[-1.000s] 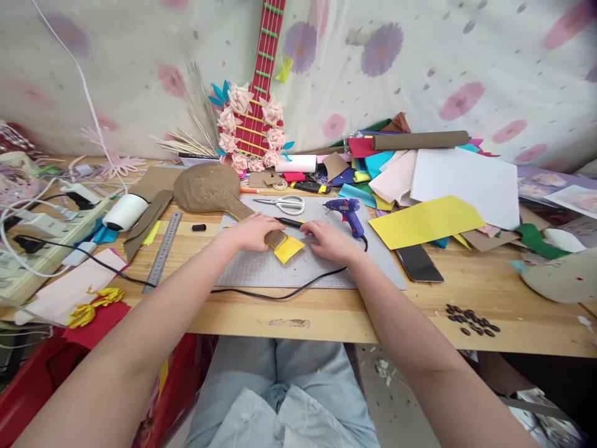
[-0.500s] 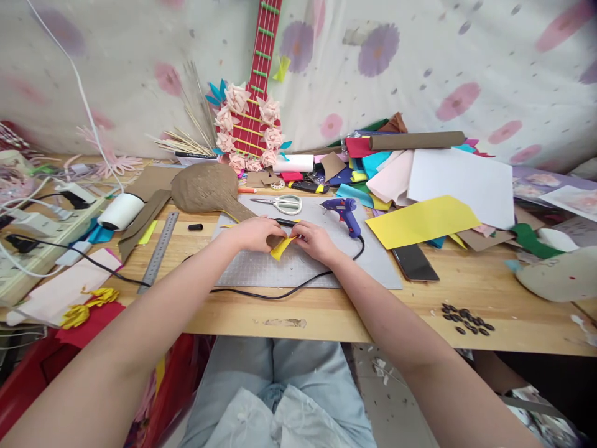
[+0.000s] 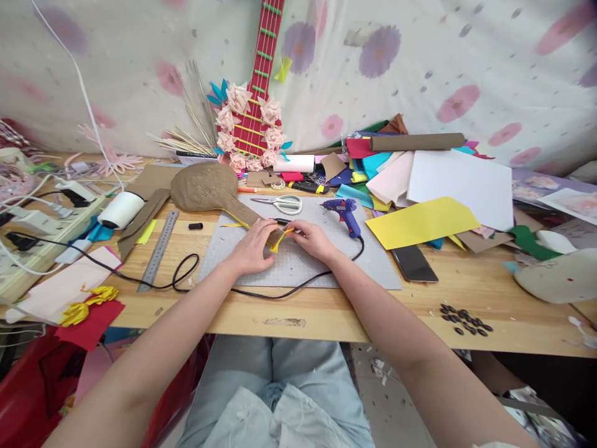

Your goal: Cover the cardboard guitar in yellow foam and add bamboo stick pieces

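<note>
A brown paper-covered lute shape lies with its rounded body to the left and its neck slanting toward me. My left hand is curled over the neck near its end, thumb apart and lower. At that end, a narrow yellow paper strip stands bent up. Its upper tip is pinched between the fingers of my right hand. Behind the hands, a dark pen-like stick is partly hidden. White-handled scissors and a purple glue gun lie beyond on the grey cutting mat.
A steel ruler, black cap and looped black cable are at left. On the right are a yellow sheet, phone and several black oval pieces. A red flower-trimmed paper instrument stands behind.
My left hand has shifted down and loosened, with its thumb farther from the fingers, showing more of the brown neck. The yellow strip is now seen more edge-on. My right hand stays nearly in place.
</note>
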The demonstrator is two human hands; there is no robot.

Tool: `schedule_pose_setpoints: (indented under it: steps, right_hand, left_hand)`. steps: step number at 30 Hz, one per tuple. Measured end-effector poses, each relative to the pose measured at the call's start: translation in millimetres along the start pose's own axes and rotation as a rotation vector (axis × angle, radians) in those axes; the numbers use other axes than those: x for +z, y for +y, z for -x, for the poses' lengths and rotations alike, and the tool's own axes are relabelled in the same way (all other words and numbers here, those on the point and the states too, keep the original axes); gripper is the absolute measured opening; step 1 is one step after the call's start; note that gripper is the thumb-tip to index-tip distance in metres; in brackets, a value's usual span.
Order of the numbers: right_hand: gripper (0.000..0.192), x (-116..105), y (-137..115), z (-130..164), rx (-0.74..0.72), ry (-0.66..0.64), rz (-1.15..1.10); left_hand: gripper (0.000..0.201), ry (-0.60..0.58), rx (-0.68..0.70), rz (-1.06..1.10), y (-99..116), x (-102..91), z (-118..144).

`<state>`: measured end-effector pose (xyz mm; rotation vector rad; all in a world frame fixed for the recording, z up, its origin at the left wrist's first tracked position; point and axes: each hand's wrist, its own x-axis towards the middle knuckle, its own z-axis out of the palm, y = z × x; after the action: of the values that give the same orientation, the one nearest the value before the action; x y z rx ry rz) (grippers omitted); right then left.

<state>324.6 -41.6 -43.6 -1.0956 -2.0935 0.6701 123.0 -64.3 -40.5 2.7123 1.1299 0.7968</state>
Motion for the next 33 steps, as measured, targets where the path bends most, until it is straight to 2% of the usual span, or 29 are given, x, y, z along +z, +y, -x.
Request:
schedule_pose_setpoints:
  steps: [4, 7, 12, 16, 23, 26, 30, 33]
  right_hand:
    - [0.015, 4.3, -0.6, -2.5, 0.047, 0.045, -0.013]
    - [0.013, 9.2, 0.3, -4.7, 0.044, 0.075, -0.009]
    - [0.009, 15.8, 2.1, -6.6, 0.054, 0.063, 0.087]
    - [0.007, 18.9, 3.8, -9.0, 0.034, 0.051, 0.152]
    - [0.006, 21.1, 3.4, -13.6, 0.033, 0.032, 0.164]
    - [0.010, 18.0, 4.2, -13.1, 0.035, 0.007, 0.074]
    - [0.024, 12.7, 10.7, -14.4, -0.028, -0.111, -0.082]
    - [0.020, 11.5, 18.2, -20.4, -0.006, -0.139, -0.152]
  left_hand:
    - [0.037, 0.163, -0.113, -0.079, 5.7, 8.0, 2.2]
    - [0.023, 0.178, -0.158, -0.145, 7.4, 11.3, -0.8]
    - [0.011, 0.154, -0.171, -0.188, 7.7, 14.8, -2.7]
    - [0.014, 0.113, -0.175, -0.185, 6.0, 15.7, -2.6]
    - [0.018, 0.111, -0.257, -0.119, 2.6, 14.8, -3.5]
    - [0.017, 0.105, -0.285, -0.142, 3.9, 14.5, -3.1]
    - [0.011, 0.089, -0.286, -0.187, 7.5, 13.6, -2.5]
    - [0.008, 0.082, -0.282, -0.196, 10.0, 12.5, -2.7]
